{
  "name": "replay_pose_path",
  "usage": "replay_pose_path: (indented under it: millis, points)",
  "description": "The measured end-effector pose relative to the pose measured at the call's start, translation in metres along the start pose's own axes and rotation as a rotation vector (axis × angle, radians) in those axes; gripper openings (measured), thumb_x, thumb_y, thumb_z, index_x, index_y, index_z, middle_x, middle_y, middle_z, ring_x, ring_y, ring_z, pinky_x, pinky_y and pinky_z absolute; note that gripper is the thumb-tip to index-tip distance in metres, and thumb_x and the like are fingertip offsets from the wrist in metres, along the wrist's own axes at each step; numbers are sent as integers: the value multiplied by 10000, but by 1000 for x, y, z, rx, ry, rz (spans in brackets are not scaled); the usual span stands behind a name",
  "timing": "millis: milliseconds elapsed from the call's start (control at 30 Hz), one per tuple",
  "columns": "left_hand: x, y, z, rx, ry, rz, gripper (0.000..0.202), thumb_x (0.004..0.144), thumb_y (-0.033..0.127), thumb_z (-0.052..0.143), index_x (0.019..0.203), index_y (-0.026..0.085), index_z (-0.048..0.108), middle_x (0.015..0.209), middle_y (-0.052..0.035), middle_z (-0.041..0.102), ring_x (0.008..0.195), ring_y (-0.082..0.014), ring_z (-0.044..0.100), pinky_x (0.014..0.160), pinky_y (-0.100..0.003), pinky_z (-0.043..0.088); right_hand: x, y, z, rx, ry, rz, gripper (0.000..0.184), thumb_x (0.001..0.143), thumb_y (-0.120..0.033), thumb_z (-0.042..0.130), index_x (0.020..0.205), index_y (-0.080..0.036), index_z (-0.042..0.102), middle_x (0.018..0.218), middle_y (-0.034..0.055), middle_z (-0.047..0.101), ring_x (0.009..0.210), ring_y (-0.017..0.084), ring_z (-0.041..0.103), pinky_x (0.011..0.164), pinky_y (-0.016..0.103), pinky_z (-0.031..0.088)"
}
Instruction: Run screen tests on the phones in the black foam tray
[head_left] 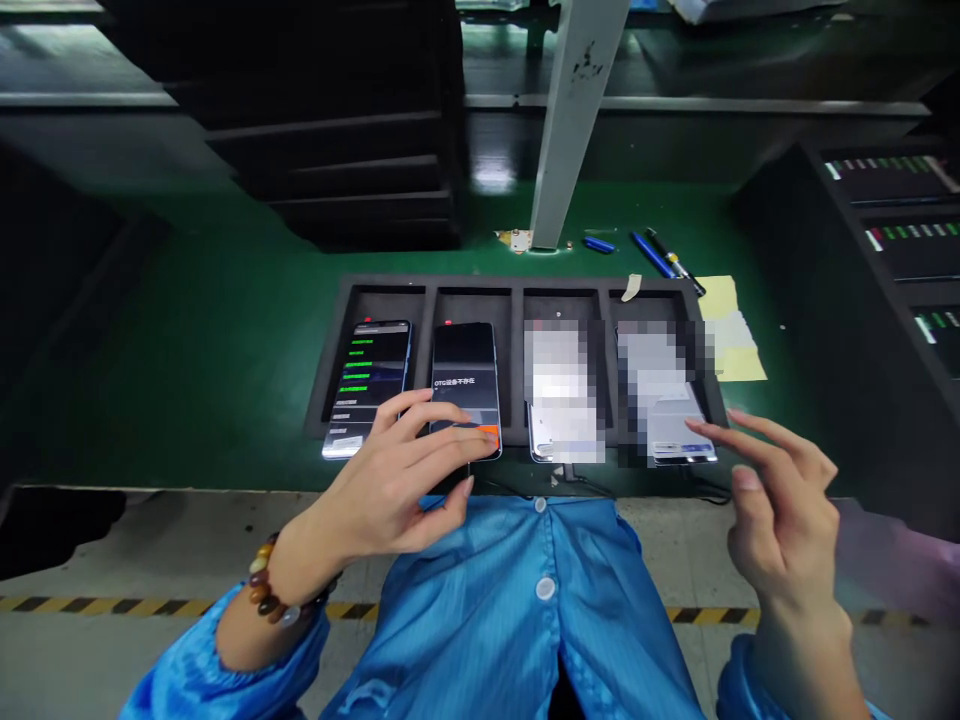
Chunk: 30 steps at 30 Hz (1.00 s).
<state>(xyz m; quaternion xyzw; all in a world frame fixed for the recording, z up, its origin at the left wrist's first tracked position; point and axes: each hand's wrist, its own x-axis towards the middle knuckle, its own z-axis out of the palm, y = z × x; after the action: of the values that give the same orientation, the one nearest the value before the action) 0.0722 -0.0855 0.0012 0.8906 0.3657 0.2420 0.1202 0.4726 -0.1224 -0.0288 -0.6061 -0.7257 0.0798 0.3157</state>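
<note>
A dark foam tray (517,288) with several slots lies on the green bench. Each slot holds a phone. The leftmost phone (369,385) shows green text lines; the second phone (466,378) has a dark screen with white text and an orange button. The two right phones (562,395) (664,395) are blurred out. My left hand (397,480) hovers with fingers spread, fingertips over the lower end of the second phone. My right hand (780,500) is open, its index finger reaching to the bottom edge of the rightmost phone.
Blue pens (652,255) and yellow notes (731,330) lie behind the tray on the right. A white post (574,120) rises behind it. Stacked dark trays (352,150) stand at the back left, a dark rack (900,260) on the right. Cables run under the tray's front edge.
</note>
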Motion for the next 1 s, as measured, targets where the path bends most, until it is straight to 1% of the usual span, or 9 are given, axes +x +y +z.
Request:
replay_pose_path:
  millis: [167,267,367,533,633,700,800,900,1000]
  points:
    - [9,2,3,8,-43,-38,415,955,159,647,1362,237,649,1284,-16,831,1263,-278,680,1262,-503,323,13,16,4,-43,-44,72,430,1141,-397,417,1425,-268,713,1400,125,708,1447,363,581,1190,595,356]
    - [17,5,4,20,-68,-67,448,960,189,633,1406,230,633,1335,-26,810,1298,-287,659,1283,-513,300,22,13,8,-95,-88,55,430,1146,-372,400,1460,-276,677,1439,127,686,1465,360,563,1163,580,348]
    - [28,9,7,35,-78,-81,482,961,210,620,1444,214,612,1370,-42,792,1324,-297,644,1304,-524,286,32,-7,13,-105,-122,-19,431,1134,-314,405,1485,-270,652,1476,138,656,1500,353,535,1167,568,335]
    - [42,14,5,49,-92,-97,534,956,228,607,1489,228,595,1400,-50,773,1358,-305,632,1330,-540,272,54,-54,34,-10,-317,-230,458,1077,-190,428,1493,-224,617,1362,113,743,1526,313,512,1231,562,315]
    - [38,11,1,57,-87,-115,541,954,232,607,1495,229,586,1433,-53,760,1358,-307,625,1334,-548,260,60,-62,39,2,-340,-247,450,1065,-177,434,1468,-220,632,1371,107,751,1533,314,506,1244,578,316]
    - [31,7,-1,60,-77,-145,539,952,233,606,1490,246,585,1448,-51,753,1357,-309,624,1332,-555,251,59,-54,34,7,-305,-222,459,1070,-186,428,1473,-242,641,1423,110,722,1524,308,521,1227,576,342]
    - [20,0,-4,63,-52,-190,530,940,228,613,1468,269,600,1418,-46,763,1350,-308,634,1320,-551,263,49,-26,17,4,-189,-121,444,1094,-236,425,1458,-280,675,1457,112,688,1486,325,563,1189,584,379]
    - [15,-4,-4,64,-21,-202,484,946,220,611,1427,276,623,1360,-38,782,1332,-302,647,1307,-544,274,33,2,2,21,-94,12,413,1117,-300,434,1417,-292,718,1430,101,708,1460,338,585,1179,589,413]
    - [16,-5,-1,65,-10,-194,419,969,203,604,1381,268,644,1272,-39,799,1282,-287,673,1290,-535,290,19,17,-4,82,-36,86,384,1125,-331,467,1393,-282,738,1390,89,737,1447,313,596,1179,550,469]
